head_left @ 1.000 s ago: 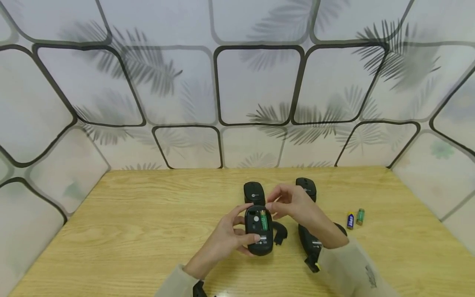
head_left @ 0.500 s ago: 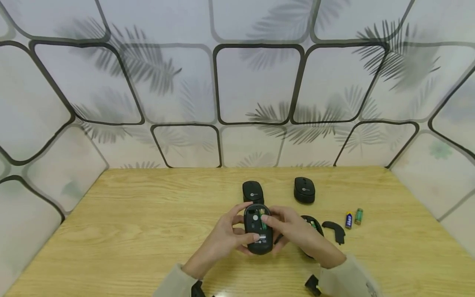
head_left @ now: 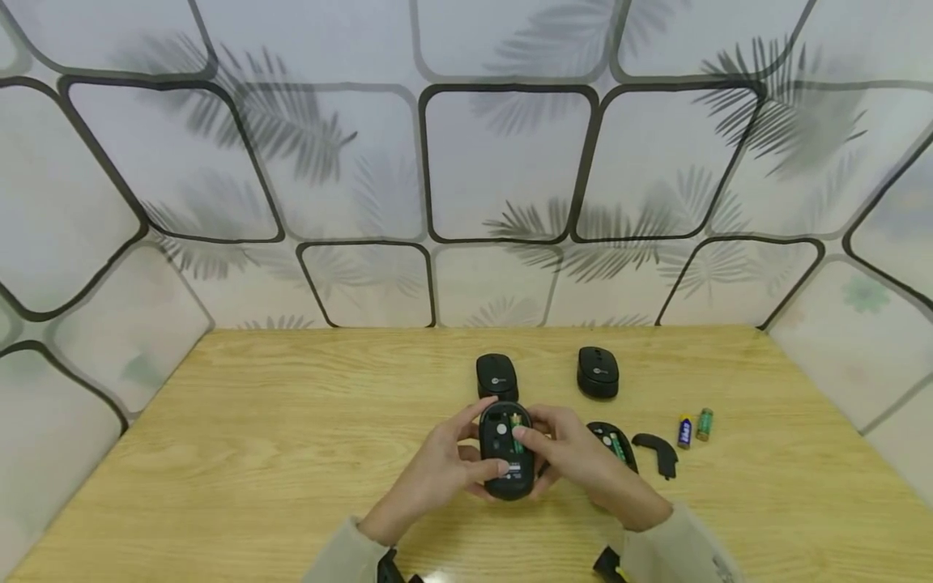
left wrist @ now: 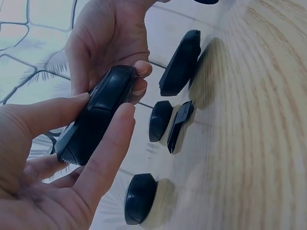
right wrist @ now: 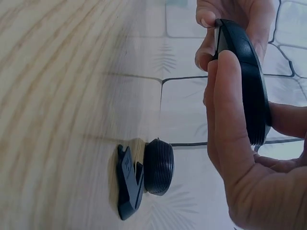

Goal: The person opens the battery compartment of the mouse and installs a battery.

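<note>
A black computer mouse (head_left: 499, 447) is held underside up above the table, its battery compartment uncovered with a green battery (head_left: 516, 420) in it. My left hand (head_left: 440, 457) grips it by the left side, thumb over the label. The right hand (head_left: 572, 452) holds the other side, its thumb lying on the battery and its fingers round the edge. Seen from the left wrist, the mouse (left wrist: 103, 112) is between both hands, side on. Partly behind the right hand, a second upturned mouse (head_left: 602, 434) shows a green battery. Beside that mouse lies a curved black battery cover (head_left: 659, 453).
Two black mice stand top up at the back, one behind the held mouse (head_left: 496, 372) and another farther right (head_left: 598, 372). To the right lie a blue battery (head_left: 684, 432) and a green-wrapped battery (head_left: 704, 424). A patterned backdrop (head_left: 503, 162) borders the wooden table (head_left: 291, 421).
My right hand has come down from the mouse's upper right edge, its thumb now over the battery and its fingers round the side. The left hand keeps its hold.
</note>
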Motion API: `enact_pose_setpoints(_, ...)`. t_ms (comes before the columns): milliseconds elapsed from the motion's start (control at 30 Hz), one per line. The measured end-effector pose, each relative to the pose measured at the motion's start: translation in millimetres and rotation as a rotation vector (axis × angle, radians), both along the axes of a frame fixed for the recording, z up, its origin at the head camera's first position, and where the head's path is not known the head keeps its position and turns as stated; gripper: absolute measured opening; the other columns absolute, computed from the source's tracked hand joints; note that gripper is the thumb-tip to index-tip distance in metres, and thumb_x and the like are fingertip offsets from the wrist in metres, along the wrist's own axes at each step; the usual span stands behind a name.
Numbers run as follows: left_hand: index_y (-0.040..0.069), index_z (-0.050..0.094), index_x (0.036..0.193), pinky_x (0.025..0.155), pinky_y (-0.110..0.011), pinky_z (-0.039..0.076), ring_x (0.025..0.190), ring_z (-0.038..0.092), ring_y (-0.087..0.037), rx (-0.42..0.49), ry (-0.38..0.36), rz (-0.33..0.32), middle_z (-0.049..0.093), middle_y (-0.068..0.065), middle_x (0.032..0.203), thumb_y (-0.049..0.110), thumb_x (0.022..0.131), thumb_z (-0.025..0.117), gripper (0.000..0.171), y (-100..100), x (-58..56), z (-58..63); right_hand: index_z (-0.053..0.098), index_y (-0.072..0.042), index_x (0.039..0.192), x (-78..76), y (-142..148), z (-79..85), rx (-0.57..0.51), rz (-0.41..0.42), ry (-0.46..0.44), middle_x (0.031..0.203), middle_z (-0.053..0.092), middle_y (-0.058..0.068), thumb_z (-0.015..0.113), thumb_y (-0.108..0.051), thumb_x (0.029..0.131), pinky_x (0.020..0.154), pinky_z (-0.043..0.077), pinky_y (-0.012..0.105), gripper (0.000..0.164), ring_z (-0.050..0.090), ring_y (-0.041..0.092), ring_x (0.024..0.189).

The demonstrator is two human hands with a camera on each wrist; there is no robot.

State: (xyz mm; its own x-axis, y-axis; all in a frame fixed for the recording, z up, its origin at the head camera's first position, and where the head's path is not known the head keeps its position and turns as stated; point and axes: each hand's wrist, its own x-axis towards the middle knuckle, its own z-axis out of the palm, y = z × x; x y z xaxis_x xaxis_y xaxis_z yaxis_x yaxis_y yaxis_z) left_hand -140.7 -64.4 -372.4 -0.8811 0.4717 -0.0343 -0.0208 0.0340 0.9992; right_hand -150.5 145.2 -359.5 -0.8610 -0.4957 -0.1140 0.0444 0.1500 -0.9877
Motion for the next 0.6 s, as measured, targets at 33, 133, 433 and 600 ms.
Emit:
enact_pose_setpoints(33,0.004,0.034,0.157,0.060,-0.040,0.065,0.086,0.072,-0.028,-0.003,-0.002,-0.001,0.059,-0.018,0.110,-0.007,0.087,0.072,0.081,-0.4,0.1,0.0,0.049,0.018,0.127,-0.2,-0.6,-0.3,0.000,-0.002,-0.002,0.094,0.068,0.014,0.052,-0.008,0.106,0.054,0.064,0.035,0.034,0.069,0.021,0.068)
enact_pose_setpoints(133,0.003,0.034,0.157,0.061,-0.041,0.066,0.086,0.072,-0.029,-0.010,0.005,-0.004,0.059,-0.018,0.109,-0.007,0.087,0.072,0.080,-0.8,0.3,-0.6,0.050,0.017,0.126,-0.6,-1.3,-0.6,0.011,-0.012,-0.015,0.093,0.068,0.013,0.052,-0.008,0.106,0.053,0.064,0.033,0.032,0.068,0.020,0.067)
enact_pose_setpoints(433,0.002,0.037,0.155,0.056,-0.037,0.065,0.077,0.070,-0.023,-0.068,0.092,0.017,0.057,-0.016,0.108,-0.011,0.085,0.074,0.081,3.6,1.6,-3.9,0.049,0.016,0.129,-1.1,-2.3,-1.9,0.045,-0.027,-0.021,0.095,0.068,0.013,0.050,-0.006,0.106,0.052,0.063,0.034,0.032,0.070,0.023,0.068)
enact_pose_setpoints(600,0.003,0.036,0.156,0.059,-0.039,0.065,0.082,0.072,-0.027,-0.048,0.049,0.007,0.058,-0.017,0.108,-0.010,0.086,0.073,0.080,1.1,0.7,-2.7,0.050,0.016,0.130,-1.5,-4.0,-2.3,0.045,-0.051,-0.038,0.091,0.068,0.011,0.051,-0.010,0.106,0.051,0.063,0.032,0.035,0.068,0.021,0.066)
